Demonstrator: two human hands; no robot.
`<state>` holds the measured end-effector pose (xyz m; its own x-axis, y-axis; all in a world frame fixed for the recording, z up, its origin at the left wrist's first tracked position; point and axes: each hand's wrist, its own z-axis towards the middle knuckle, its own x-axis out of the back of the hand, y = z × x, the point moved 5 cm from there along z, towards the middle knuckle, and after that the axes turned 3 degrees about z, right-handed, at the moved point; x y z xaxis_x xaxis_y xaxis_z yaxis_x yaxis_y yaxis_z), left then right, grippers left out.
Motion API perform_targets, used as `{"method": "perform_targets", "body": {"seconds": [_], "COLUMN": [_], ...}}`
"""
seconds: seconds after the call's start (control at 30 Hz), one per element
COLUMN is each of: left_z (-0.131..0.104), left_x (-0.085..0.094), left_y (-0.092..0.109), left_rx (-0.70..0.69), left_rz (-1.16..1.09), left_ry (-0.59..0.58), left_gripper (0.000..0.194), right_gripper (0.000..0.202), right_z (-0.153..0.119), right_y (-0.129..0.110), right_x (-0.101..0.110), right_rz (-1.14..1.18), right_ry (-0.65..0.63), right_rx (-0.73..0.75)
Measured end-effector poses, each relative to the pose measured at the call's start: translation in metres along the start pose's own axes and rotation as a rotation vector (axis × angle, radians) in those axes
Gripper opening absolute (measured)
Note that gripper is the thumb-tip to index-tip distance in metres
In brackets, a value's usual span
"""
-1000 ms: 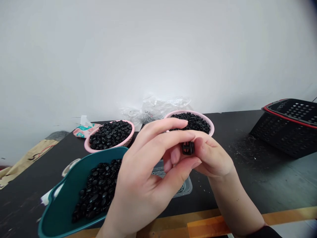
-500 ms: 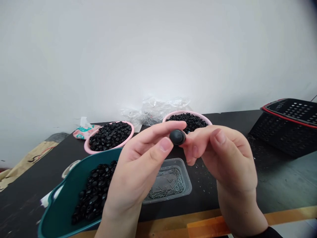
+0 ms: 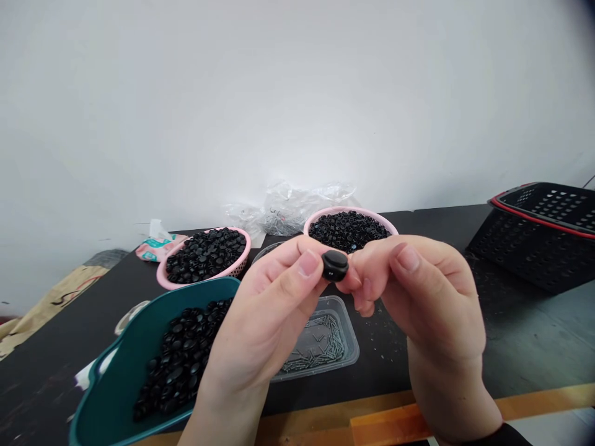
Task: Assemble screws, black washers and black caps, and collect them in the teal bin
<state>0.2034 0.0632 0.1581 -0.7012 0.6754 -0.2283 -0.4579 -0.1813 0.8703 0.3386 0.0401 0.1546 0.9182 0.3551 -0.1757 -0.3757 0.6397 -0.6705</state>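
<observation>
A small black round part (image 3: pixel 335 265) is held up at the middle of the view. My left hand (image 3: pixel 264 316) pinches it between thumb and fingers from the left. From the right, the curled fingers of my right hand (image 3: pixel 423 291) touch its edge; whether they grip it or something small is hidden. Beneath the hands lies a clear plastic tray (image 3: pixel 351 347) with many small metal pins (image 3: pixel 332 344). At the left, a teal bin (image 3: pixel 114 384) holds many black parts (image 3: pixel 179 359).
Two pink baskets of black pieces stand behind, one at the left (image 3: pixel 162 272) and one at the centre (image 3: pixel 390 226). Plastic bags (image 3: pixel 288 207) lie by the wall. A black crate (image 3: pixel 525 248) stands right, a tissue pack (image 3: pixel 155 244) far left.
The black part has been tilted, so its flat top and side now show. My left index finger has bent down and back from above it. My right hand has hardly moved.
</observation>
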Motion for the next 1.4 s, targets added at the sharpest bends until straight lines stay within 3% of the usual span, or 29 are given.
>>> {"method": "perform_targets", "body": {"seconds": [0.23,0.53,0.77,1.07,1.4], "left_z": [0.001,0.000,-0.001,-0.002,-0.005], "left_x": [0.002,0.002,0.000,-0.001,0.002], "left_y": [-0.001,-0.001,-0.003,-0.002,-0.002], "left_rx": [-0.020,0.001,0.003,-0.019,0.004], "left_rz": [0.008,0.060,-0.018,0.091,0.199], "left_ry": [-0.002,0.052,0.003,-0.010,0.080], "left_gripper": [0.033,0.039,0.034,0.039,0.039], "right_gripper": [0.022,0.023,0.026,0.029,0.028], "right_z": [0.004,0.004,0.003,0.003,0.004], "right_y": [-0.010,-0.015,-0.013,-0.011,-0.011], "right_x": [-0.003,-0.004,-0.005,-0.010,-0.010], "right_rz": [-0.117,-0.344,-0.331,-0.238,-0.259], "right_ry": [0.117,0.015,-0.005,-0.023,-0.028], "right_rx": [0.008,0.028,0.026,-0.006,-0.003]}}
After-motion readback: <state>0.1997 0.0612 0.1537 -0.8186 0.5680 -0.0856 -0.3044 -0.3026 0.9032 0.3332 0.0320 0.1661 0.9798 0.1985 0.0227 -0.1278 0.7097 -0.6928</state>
